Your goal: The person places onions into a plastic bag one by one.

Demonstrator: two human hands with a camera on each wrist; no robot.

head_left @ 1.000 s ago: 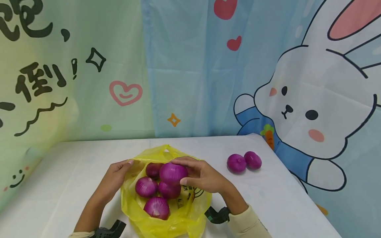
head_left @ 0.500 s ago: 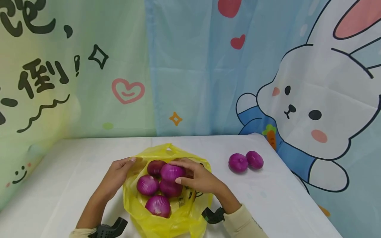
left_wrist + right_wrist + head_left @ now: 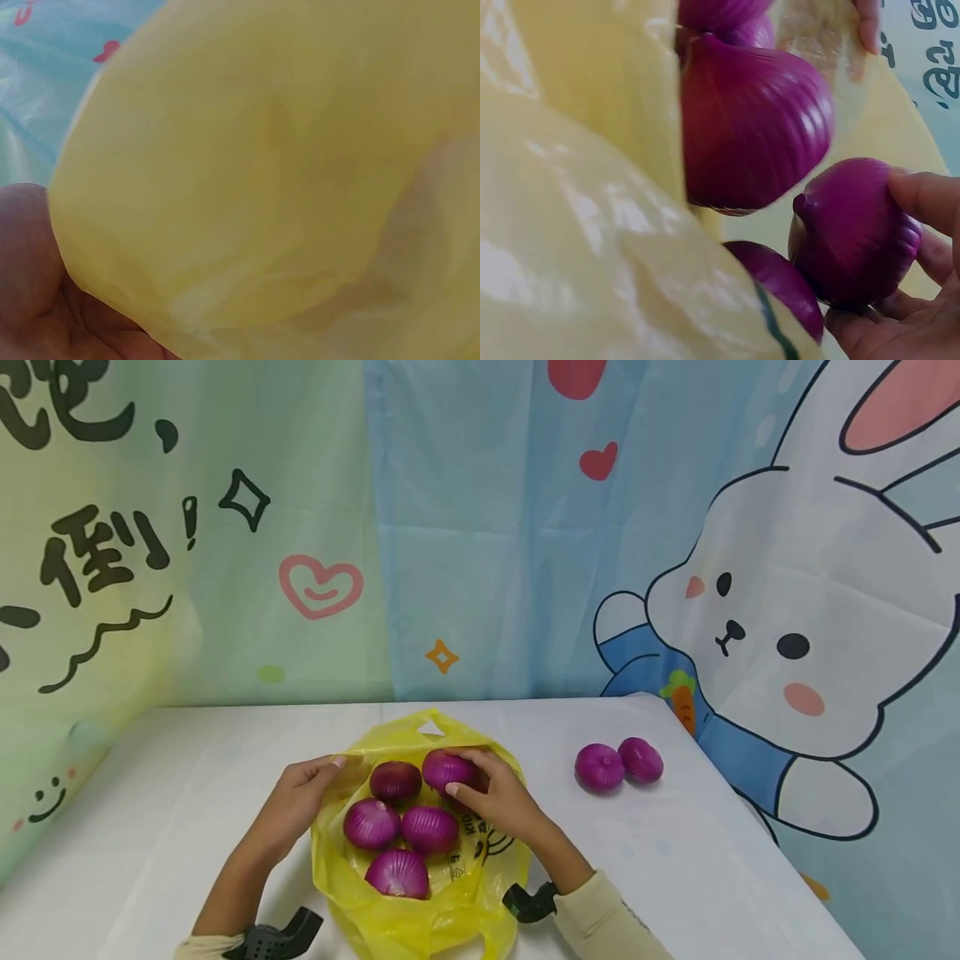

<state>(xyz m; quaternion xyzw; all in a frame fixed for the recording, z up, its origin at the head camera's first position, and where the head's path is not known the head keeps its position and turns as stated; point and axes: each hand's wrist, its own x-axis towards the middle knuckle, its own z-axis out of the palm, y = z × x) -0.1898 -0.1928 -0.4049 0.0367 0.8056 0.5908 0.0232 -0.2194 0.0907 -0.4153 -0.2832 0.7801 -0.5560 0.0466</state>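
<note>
A yellow plastic bag (image 3: 480,902) lies with its mouth spread on the white table, several purple onions (image 3: 430,830) inside it. The left rim of the bag is pinched by my left hand (image 3: 298,802); in the left wrist view the yellow film (image 3: 247,165) covers most of the picture and hides most of the fingers. My right hand (image 3: 498,793) holds one purple onion (image 3: 444,769) inside the bag, at its far right side. From the right wrist, this onion (image 3: 859,232) shows between thumb and fingers, close against another onion (image 3: 776,285).
Two more purple onions (image 3: 600,768) sit touching on the table (image 3: 675,877) to the right of the bag. Behind the table hangs a printed cloth (image 3: 480,568) with a cartoon rabbit.
My right hand has moved the onion from above another onion to the far right part of the bag, still holding it. My left hand stays at the bag's rim.
</note>
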